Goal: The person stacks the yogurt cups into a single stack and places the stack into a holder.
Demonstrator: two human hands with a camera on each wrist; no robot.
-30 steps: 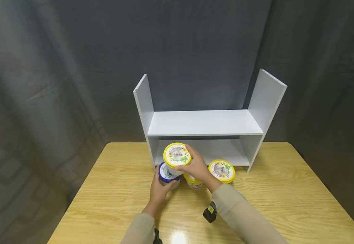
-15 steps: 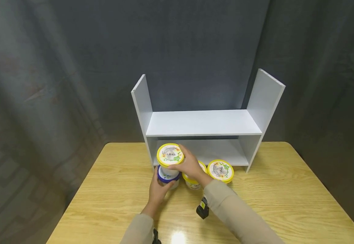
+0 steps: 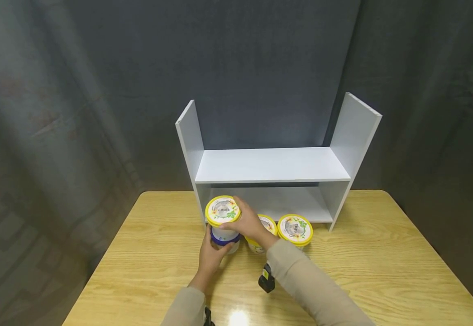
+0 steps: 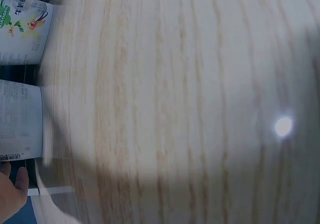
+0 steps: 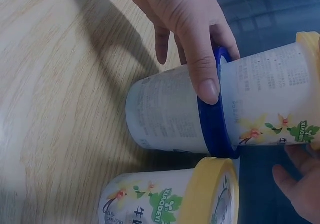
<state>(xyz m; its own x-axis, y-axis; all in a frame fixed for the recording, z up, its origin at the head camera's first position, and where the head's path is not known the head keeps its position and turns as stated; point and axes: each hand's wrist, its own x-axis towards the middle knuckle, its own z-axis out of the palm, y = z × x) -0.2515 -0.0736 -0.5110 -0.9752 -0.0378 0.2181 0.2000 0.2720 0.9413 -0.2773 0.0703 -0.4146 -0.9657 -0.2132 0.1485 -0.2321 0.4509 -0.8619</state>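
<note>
Four tubs are standing before the white shelf unit (image 3: 273, 164), well inside the left and right edges of the wooden surface (image 3: 383, 262) and toward its far edge, where the unit itself is standing. Three of them are forming a row on the wood: the blue-lidded tub (image 5: 165, 111) toward the left, the middle yellow-lidded tub (image 3: 269, 223) just beside it, and the right yellow-lidded tub (image 3: 295, 228) nearest the surface's right edge. The upper yellow-lidded tub (image 5: 270, 93) is sitting upright over the blue-lidded one, its base apparently meeting the blue lid (image 5: 212, 129).

The left hand (image 3: 209, 259) is gripping the blue-lidded tub around its rim, thumb on the near side — probably steadying it, since a tub tapering toward its foot could be sliding or tipping under a load. The right hand (image 3: 253, 224) is gripping the upper tub high up, near its yellow lid (image 3: 222, 210), thumb in front and fingers at the side. That high hold is leaving the base free to be sitting squarely on the lid below, and is keeping the two hands apart.

Both remaining yellow-lidded tubs are standing lid-up; whether the middle one is touching the blue-lidded tub, I cannot tell.
</note>
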